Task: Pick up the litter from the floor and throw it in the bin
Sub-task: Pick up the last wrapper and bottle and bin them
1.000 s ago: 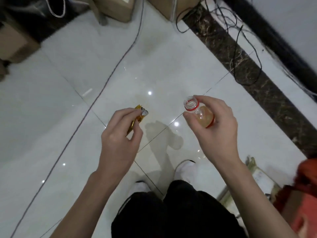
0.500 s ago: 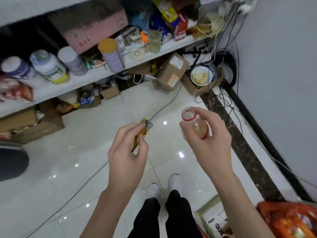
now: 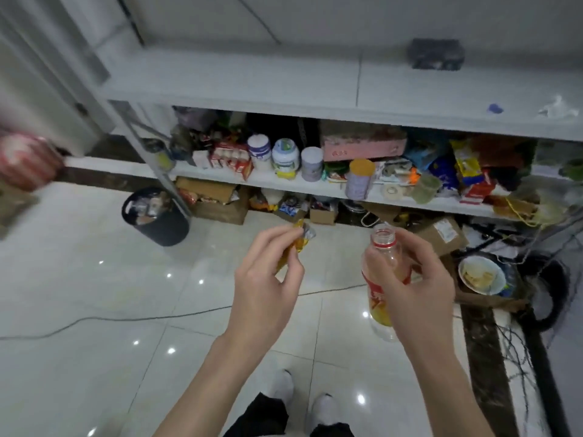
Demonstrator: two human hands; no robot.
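Left hand: the left hand (image 3: pixel 265 279) was raised in front of the body, thumb and fingers pinched on a wrapper (image 3: pixel 300 238).
Wrapper: small, crumpled, yellow-orange with a silvery end; it stuck up above the fingertips, off the floor (image 3: pixel 94 294).
Right hand: the right hand (image 3: pixel 416 285) was curled round a bottle (image 3: pixel 377 294), fingers wrapped over its upper body.
Bottle: clear plastic, uncapped, with a red ring at the neck and a red label; it stood nearly upright in the grip, with some yellowish liquid low inside.
Hands apart: the two hands were level with each other, near but not touching.
Bin: a round black bin (image 3: pixel 164 228) stood on the floor at far left, just beside the shelf's leg, well apart from both hands; it already held some litter.
Shelf: a white shelf (image 3: pixel 284 181) ran across the back, crowded with tubs, cans, cartons and packets, with cardboard boxes on the floor beneath it.
Cable: a grey cable (image 3: pixel 126 318) lay across the glossy white tiles, passing behind the left hand.
Bowl: a bowl (image 3: pixel 481 275) with pale food in it sat at right, near the right hand, among dark wires.
Shoes: white shoes (image 3: pixel 284 386) and dark trouser legs showed at the bottom edge.
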